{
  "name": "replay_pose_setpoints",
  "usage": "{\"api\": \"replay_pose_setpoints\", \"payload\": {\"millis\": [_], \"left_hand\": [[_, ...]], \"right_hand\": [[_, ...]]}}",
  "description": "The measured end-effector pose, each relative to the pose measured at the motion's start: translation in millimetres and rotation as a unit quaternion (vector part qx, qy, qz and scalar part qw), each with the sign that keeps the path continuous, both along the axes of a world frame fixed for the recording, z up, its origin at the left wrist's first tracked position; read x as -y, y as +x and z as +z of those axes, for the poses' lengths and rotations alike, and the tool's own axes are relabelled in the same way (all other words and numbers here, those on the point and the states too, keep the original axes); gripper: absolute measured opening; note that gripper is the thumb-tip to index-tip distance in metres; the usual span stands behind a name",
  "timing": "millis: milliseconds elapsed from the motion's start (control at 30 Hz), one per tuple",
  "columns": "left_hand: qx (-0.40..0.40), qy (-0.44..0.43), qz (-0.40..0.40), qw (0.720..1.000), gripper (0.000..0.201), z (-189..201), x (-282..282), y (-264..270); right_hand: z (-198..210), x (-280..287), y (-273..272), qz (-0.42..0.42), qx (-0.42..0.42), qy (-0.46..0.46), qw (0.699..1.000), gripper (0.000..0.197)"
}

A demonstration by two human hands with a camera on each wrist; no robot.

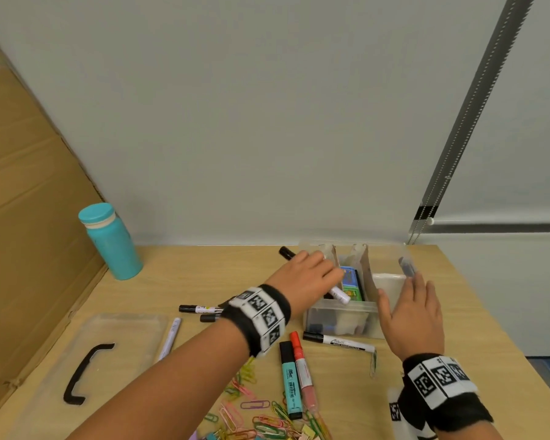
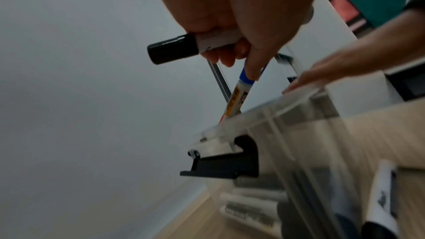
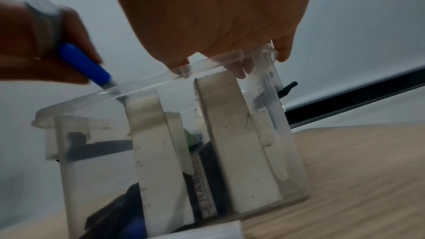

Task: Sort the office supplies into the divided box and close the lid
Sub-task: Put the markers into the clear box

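The clear divided box [image 1: 340, 315] stands at the table's back right, its lid off. Over its left compartment my left hand [image 1: 315, 273] grips a white marker with a black cap [image 2: 172, 50]. The same hand pinches a blue-capped marker [image 2: 246, 79] that points down into that compartment. My right hand [image 1: 410, 308] rests flat on the box's right rim [image 3: 218, 59], fingers straight. A colourful eraser [image 1: 351, 282] lies in the middle compartment. On the table lie a teal highlighter [image 1: 289, 379], a red marker [image 1: 302, 366], a black-capped marker [image 1: 337, 341] and several paper clips [image 1: 251, 408].
The clear lid with a black handle [image 1: 86, 360] lies at the front left. A teal bottle [image 1: 111, 242] stands at the back left beside a cardboard sheet [image 1: 29, 217]. A black marker [image 1: 200, 309] and a white pen [image 1: 170, 338] lie left of my forearm.
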State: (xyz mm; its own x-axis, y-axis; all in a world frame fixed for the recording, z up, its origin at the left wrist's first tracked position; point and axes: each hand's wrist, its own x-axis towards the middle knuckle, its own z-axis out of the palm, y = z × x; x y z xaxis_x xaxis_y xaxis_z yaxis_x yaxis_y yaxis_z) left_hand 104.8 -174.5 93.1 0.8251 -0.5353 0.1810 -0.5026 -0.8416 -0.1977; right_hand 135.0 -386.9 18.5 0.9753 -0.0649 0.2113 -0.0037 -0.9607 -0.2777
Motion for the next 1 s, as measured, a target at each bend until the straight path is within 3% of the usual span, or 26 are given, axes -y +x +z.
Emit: {"api": "replay_pose_setpoints", "payload": {"millis": [133, 333, 467, 533, 767, 867, 1000], "left_hand": [[-0.031, 0.069, 0.016, 0.997, 0.038, -6, 9, 26], [-0.084, -0.087, 0.091, 0.988, 0.045, -2, -5, 24], [-0.166, -0.184, 0.168, 0.954, 0.075, 3, -10, 33], [-0.205, -0.222, 0.197, 0.933, 0.080, 5, -7, 41], [-0.221, -0.198, 0.290, 0.910, 0.036, 1, 19, 73], [-0.219, -0.218, 0.294, 0.905, 0.037, -2, 23, 75], [-0.125, -0.300, 0.235, 0.916, 0.036, -2, 6, 41]], "right_hand": [[0, -1, -2, -0.002, 0.013, 0.005, 1.000, 0.084], [-2, -1, -2, 0.005, 0.017, 0.012, 1.000, 0.088], [-3, -1, -1, 0.008, 0.021, 0.009, 1.000, 0.086], [-3, -1, -1, 0.009, 0.020, 0.008, 1.000, 0.086], [-3, 0, -2, 0.011, 0.022, 0.010, 1.000, 0.084], [-2, 1, -2, 0.015, 0.020, 0.010, 1.000, 0.083], [-3, 1, -2, 0.019, 0.032, 0.011, 0.999, 0.081]]}}
